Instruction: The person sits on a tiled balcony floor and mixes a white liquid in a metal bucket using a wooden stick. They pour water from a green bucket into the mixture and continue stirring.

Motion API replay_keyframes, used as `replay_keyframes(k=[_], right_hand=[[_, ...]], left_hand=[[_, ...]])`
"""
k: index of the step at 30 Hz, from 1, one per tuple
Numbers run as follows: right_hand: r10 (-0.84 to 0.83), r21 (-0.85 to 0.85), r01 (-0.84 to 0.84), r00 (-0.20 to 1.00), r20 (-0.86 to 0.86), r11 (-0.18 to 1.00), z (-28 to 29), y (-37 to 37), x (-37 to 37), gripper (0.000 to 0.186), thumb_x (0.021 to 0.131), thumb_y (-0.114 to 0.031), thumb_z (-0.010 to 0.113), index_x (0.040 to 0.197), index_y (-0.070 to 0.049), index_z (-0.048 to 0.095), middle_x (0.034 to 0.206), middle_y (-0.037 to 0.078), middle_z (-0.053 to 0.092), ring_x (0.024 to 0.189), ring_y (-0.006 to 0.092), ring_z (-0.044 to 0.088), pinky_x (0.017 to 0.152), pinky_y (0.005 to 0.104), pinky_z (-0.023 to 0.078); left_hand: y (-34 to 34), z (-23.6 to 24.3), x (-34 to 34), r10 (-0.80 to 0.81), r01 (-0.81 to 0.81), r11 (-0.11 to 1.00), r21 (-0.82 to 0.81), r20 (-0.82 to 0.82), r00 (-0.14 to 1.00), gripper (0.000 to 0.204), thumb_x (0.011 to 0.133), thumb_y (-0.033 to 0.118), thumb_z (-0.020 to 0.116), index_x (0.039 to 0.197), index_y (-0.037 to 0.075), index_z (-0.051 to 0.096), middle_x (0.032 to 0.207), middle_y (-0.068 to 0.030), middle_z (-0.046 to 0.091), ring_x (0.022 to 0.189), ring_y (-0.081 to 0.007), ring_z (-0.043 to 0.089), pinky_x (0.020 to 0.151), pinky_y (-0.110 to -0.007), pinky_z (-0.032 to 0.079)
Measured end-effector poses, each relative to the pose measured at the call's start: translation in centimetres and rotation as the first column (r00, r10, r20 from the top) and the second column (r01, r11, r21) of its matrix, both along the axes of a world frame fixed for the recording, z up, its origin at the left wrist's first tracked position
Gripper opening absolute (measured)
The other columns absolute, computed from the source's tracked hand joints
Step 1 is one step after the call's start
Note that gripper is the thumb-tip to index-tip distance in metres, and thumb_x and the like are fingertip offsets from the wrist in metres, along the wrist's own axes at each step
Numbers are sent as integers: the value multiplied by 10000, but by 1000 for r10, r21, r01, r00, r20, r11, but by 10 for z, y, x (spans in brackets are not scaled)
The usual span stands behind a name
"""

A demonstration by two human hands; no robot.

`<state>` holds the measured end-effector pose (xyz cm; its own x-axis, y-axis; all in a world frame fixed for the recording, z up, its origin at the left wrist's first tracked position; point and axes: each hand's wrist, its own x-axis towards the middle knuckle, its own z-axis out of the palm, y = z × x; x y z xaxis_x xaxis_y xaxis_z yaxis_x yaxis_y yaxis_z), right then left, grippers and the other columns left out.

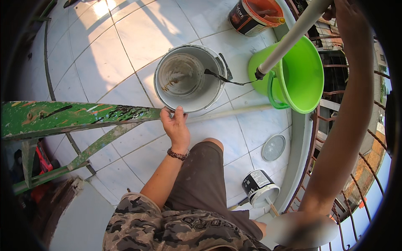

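Note:
My left hand (175, 125) grips the lower rim of a pale grey bucket (213, 88), which has dried residue inside. My right hand (336, 10), partly cut off at the upper right, is wrapped round a long pale pole (293, 35). The pole slants down over a green bucket (307, 75). From its dark end fitting, a thin bent black rod (226, 79) reaches to the grey bucket, ending in a dark piece over its opening.
A paint-stained green ladder (63, 119) crosses the left side. An orange-lined bucket (245, 23) stands at the back, a round lid (273, 148) and smaller paint tub (255, 184) at right. A curved railing (341, 188) borders the tiled floor (138, 37).

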<state>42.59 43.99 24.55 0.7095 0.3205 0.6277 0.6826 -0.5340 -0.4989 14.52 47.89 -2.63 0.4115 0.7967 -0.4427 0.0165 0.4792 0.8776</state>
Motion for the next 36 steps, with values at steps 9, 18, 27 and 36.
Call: replay_keyframes(k=[9, 18, 27, 36], right_hand=[[31, -85, -78, 889, -458, 993, -140, -9, 9, 409, 904, -318, 599, 1124, 11, 494, 760, 186, 643, 728, 339, 649, 698, 413, 488], [-70, -109, 3, 781, -621, 994, -254, -2, 3, 377, 892, -214, 612, 1153, 16, 465, 907, 261, 621, 857, 432, 606, 747, 472, 463], [-142, -100, 102, 752, -644, 990, -290, 13, 17, 358, 869, -170, 629, 1138, 17, 486, 971, 261, 623, 923, 443, 596, 780, 493, 465], [-122, -57, 111, 758, -641, 992, -305, 10, 32, 399, 857, -158, 640, 1168, 33, 479, 998, 280, 618, 935, 437, 597, 807, 475, 461]], left_hand=[[51, 0, 39, 122, -123, 969, 214, 15, 992, 255, 944, 149, 567, 1087, 2, 415, 1139, -61, 459, 972, -157, 554, 841, -352, 539], [46, 22, 41, 122, -127, 992, 27, 136, 983, 140, 954, 140, 511, 1011, 54, 416, 1024, -63, 528, 954, -149, 567, 866, -416, 540], [7, 38, 12, 50, -44, 997, -68, 83, 995, 105, 940, 117, 515, 988, 83, 428, 1023, -43, 533, 920, -137, 569, 804, -365, 543], [-5, 63, 2, 24, -22, 999, -34, 54, 998, 186, 939, 96, 481, 1109, 48, 422, 1086, -76, 517, 953, -164, 576, 795, -378, 564]])
